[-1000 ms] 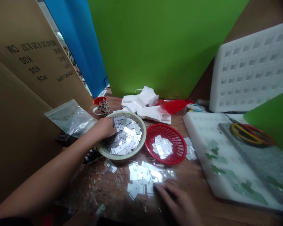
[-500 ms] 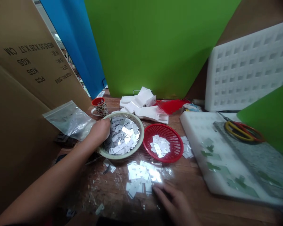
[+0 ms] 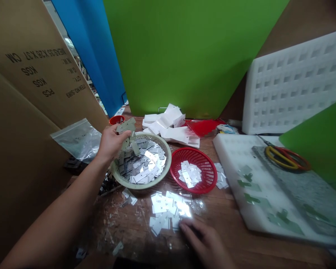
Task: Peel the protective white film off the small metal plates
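My left hand (image 3: pixel 111 142) is closed around several flat grey metal plates (image 3: pixel 126 126), held over the left rim of a pale green basket (image 3: pixel 168 164). One or more plates hang down from the grip into the basket, where many similar silvery plates (image 3: pixel 150 157) lie heaped. My right hand (image 3: pixel 205 239) lies on the table with its fingers stretched out, the fingertips at the right edge of a loose pile of bright plates (image 3: pixel 164 209). A red basket (image 3: pixel 212 168) with fewer plates inside stands right of the green one.
A mug with a red rim (image 3: pixel 117 119) and a clear plastic bag (image 3: pixel 81 140) are at the left, beside a cardboard box (image 3: pixel 25 41). White foam (image 3: pixel 226 160), a grey slab (image 3: pixel 285 183) and scissors (image 3: pixel 285 157) lie right. White strips (image 3: pixel 170 119) sit behind the baskets.
My left hand has come up out of the green basket's left side, bringing a bunch of plates into view. The right hand has barely moved.
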Motion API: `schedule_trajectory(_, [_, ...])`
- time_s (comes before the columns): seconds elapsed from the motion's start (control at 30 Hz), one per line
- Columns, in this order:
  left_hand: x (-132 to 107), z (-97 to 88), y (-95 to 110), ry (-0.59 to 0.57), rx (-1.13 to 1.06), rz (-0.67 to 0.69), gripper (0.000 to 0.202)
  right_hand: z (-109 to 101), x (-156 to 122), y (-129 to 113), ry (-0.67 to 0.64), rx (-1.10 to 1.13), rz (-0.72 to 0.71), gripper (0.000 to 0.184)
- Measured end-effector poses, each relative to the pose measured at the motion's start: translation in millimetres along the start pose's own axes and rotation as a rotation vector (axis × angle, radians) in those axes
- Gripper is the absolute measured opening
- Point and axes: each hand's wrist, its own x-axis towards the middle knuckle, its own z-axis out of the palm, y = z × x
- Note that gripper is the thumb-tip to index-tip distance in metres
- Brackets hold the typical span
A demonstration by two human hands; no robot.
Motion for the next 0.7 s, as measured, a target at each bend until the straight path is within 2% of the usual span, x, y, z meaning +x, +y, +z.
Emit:
schedule_trajectory(0.2, [-16,16.1,12,-0.079,-0.511,-0.238,0.03,0,4,-14,-0.002,0.146,0.012,0.026])
schedule_trajectory(0.3, [-32,20.1,20,-0.156,-0.668,-0.344,0.028,0,14,-31,-0.02,0.342,0.08,0.028])
schedule_trajectory(0.4, [-60,24.8,30,-0.255,-0.762,-0.428,0.03,0,26,-51,-0.061,0.675,0.181,0.038])
schedule_trajectory(0.5, [-95,32.0,40,-0.344,-0.859,-0.532,0.032,0,33,-66,-0.082,0.912,0.165,0.042])
schedule_trajectory(0.6, [-128,39.9,44,-0.376,-0.951,-0.592,0.032,2,29,-66,-0.024,0.939,0.159,0.032])
schedule_trajectory(0.7, [-151,46.9,42,-0.359,-0.997,-0.649,0.033,0,16,-55,0.04,0.942,0.217,0.029])
